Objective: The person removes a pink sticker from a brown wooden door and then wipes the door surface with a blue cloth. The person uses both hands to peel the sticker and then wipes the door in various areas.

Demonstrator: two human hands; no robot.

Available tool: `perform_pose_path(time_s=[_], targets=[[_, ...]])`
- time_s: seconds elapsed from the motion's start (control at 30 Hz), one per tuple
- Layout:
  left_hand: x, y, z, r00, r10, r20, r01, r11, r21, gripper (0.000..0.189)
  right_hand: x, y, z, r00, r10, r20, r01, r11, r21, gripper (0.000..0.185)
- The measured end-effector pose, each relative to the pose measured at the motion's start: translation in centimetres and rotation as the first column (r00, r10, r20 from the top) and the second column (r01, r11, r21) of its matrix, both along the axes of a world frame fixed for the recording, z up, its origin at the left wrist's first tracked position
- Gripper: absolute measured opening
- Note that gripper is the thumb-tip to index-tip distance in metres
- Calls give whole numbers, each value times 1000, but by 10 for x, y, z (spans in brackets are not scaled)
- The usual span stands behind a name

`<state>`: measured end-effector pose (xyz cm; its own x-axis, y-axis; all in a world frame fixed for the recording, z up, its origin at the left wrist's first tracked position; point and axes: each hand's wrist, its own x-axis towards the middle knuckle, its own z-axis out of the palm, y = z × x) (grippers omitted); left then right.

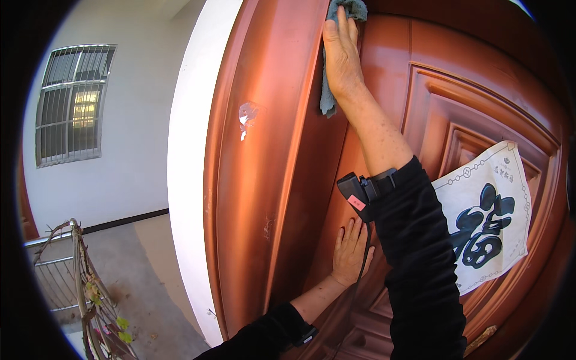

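My right hand (343, 60) is raised high, pressing a grey-blue cloth (328, 96) against the inner side of the reddish-brown door frame (274, 76). The cloth shows above my fingers and hangs down beside my palm; the rest is hidden beneath the hand. Lower down, my left hand (352, 254) lies flat on the panelled door (384, 49) near its frame-side edge. It holds nothing, and its fingers are slightly apart. A white paper sheet (515, 211) with large dark characters hangs on the door, partly covered by my right sleeve.
Torn paper remnants (246, 118) stick to the frame. A black strapped device (355, 191) sits on my right wrist, with a cable (365, 252) running down past my left hand. Further left are a white wall (135, 135), a barred window (74, 105), a metal railing (54, 265) and dry vines (83, 288).
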<state>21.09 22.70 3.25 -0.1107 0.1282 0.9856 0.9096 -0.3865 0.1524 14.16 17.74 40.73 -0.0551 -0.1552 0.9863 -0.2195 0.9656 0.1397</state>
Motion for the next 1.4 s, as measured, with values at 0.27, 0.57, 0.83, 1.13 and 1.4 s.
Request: perform_pose_path(time_s=[0.27, 0.57, 0.83, 1.13, 1.4], targets=[[-2, 2, -3, 1000, -21, -21, 22, 999, 41, 65, -10, 29, 73, 996, -92, 0, 84, 909, -409, 76], [-13, -87, 27, 980, -195, 27, 196, 957, -215, 52, 13, 13, 35, 997, -73, 28, 77, 977, -198, 82], [-45, -205, 69, 998, -3, -59, 13, 986, 165, 42, 16, -10, -33, 991, -68, 114, 93, 969, -228, 83], [-72, -190, 101, 991, 74, -112, -73, 997, 11, 95, 18, -39, -148, 989, -114, 91, 110, 992, 55, 75], [-77, -176, 93, 981, 144, -133, -143, 990, 21, 95, 12, -21, -58, 981, -194, 25, 195, 977, -82, 68]])
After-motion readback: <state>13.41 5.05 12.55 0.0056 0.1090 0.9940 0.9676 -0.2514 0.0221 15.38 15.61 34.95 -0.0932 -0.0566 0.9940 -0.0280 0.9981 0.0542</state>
